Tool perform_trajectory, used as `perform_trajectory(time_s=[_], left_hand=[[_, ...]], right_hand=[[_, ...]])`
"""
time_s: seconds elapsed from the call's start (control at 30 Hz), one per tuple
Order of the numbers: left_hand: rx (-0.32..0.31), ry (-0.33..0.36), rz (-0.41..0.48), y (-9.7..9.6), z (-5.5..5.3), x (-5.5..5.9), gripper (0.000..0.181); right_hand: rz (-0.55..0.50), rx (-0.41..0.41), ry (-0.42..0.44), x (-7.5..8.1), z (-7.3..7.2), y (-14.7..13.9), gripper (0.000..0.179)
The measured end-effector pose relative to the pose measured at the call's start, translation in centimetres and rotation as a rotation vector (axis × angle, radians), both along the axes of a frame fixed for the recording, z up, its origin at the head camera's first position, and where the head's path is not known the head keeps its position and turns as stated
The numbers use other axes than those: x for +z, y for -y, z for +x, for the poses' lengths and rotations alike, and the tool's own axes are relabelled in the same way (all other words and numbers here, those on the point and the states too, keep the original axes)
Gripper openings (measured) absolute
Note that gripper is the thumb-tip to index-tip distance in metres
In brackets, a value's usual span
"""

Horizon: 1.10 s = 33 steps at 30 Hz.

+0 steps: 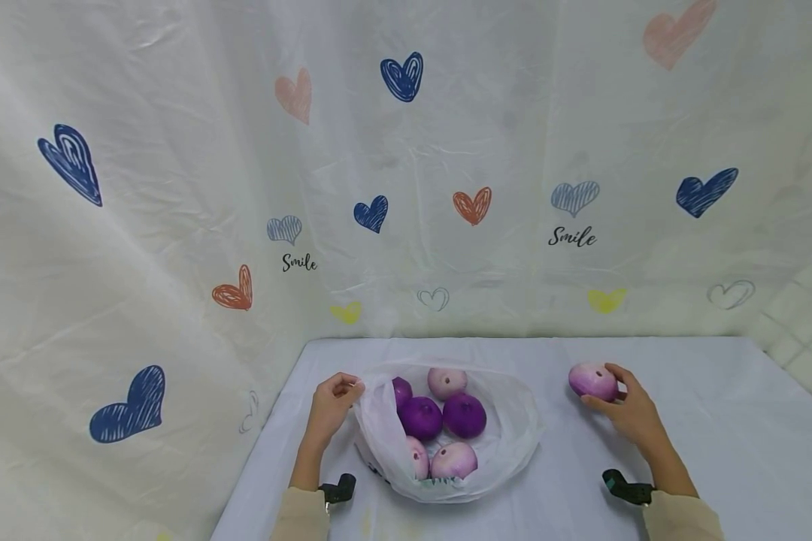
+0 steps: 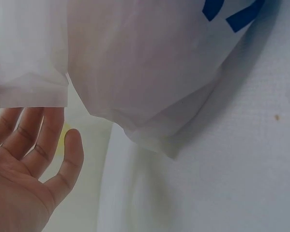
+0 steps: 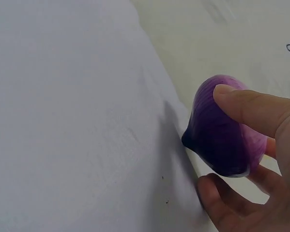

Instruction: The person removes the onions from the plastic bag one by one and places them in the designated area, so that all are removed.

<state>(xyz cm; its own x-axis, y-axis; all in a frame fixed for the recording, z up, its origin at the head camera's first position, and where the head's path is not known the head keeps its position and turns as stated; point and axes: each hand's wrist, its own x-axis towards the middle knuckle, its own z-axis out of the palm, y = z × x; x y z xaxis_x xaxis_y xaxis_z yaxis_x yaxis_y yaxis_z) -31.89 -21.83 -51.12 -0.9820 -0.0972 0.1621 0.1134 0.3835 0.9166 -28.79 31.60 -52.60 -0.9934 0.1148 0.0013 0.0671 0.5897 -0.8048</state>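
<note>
A white plastic bag (image 1: 518, 443) lies open on the table with several red onions (image 1: 464, 415) inside, some dark purple and some pale pink. At its left rim, my left hand (image 1: 334, 406) pinches the edge of the plastic. In the left wrist view, fingers (image 2: 52, 135) go up behind the bag's hanging edge, their tips hidden. Off to the right of the bag, my right hand (image 1: 628, 409) holds another red onion (image 1: 592, 382) between thumb and fingers. The right wrist view shows this onion's (image 3: 215, 133) dark pointed end facing away from the palm.
A white cloth covers the table (image 1: 724, 443). Behind it and along the left hangs a pale curtain (image 1: 501, 135) printed with hearts and the word "Smile". Dark wrist cameras sit on the left wrist (image 1: 339, 488) and the right wrist (image 1: 626, 488).
</note>
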Motion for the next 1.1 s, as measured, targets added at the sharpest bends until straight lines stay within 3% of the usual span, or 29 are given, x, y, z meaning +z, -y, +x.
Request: perform_trajectory(time_s=[0.5,1.1], left_hand=[[-0.002,0.005,0.016,0.0,-0.1,-0.2,0.016],[-0.02,0.003,0.02,0.0,-0.1,-0.3,0.016]], right_hand=[[-0.03,-0.001,-0.006,-1.5,-0.7,-0.3,0.104],[-0.022,-0.036,-0.008,-1.9,-1.8,0.7,0.101]])
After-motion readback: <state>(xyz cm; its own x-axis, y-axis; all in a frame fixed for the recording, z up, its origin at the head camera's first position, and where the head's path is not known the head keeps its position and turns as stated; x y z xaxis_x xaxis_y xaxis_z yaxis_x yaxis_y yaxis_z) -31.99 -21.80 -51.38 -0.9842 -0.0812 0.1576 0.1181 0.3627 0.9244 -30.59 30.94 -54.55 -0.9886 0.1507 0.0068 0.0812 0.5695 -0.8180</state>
